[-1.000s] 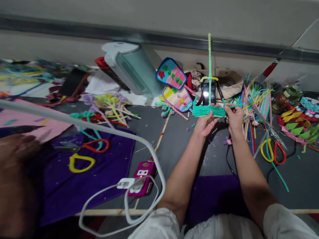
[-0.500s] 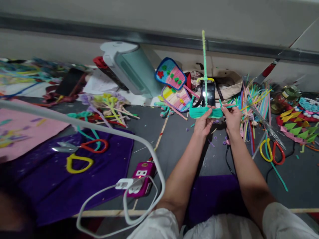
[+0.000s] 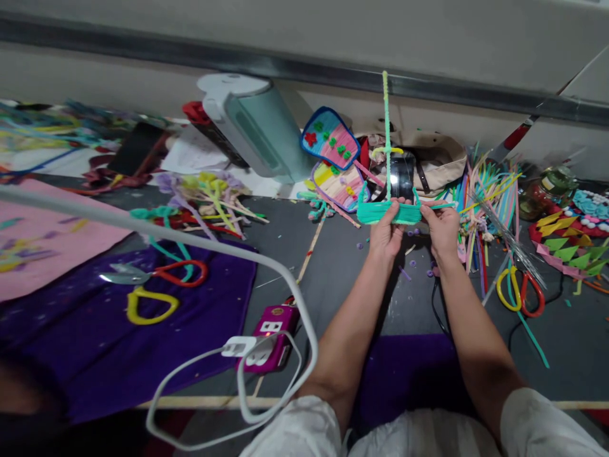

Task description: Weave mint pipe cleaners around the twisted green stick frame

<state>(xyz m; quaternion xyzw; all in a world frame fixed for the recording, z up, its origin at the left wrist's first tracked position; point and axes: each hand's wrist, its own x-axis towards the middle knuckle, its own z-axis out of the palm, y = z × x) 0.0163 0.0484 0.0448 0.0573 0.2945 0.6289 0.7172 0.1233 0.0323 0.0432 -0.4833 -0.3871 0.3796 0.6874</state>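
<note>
Pinching opposite ends of a green bundle (image 3: 387,212), the left hand (image 3: 386,233) and right hand (image 3: 441,230) close their fingers on it, keeping it level so its stem (image 3: 386,127) stands upright above the fingertips.

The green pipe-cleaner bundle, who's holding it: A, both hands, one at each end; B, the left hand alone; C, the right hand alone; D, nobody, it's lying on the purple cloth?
A: the left hand grips the green pipe-cleaner bundle near its middle-left while the right hand pinches its right end, lifted above the grey surface.
</note>
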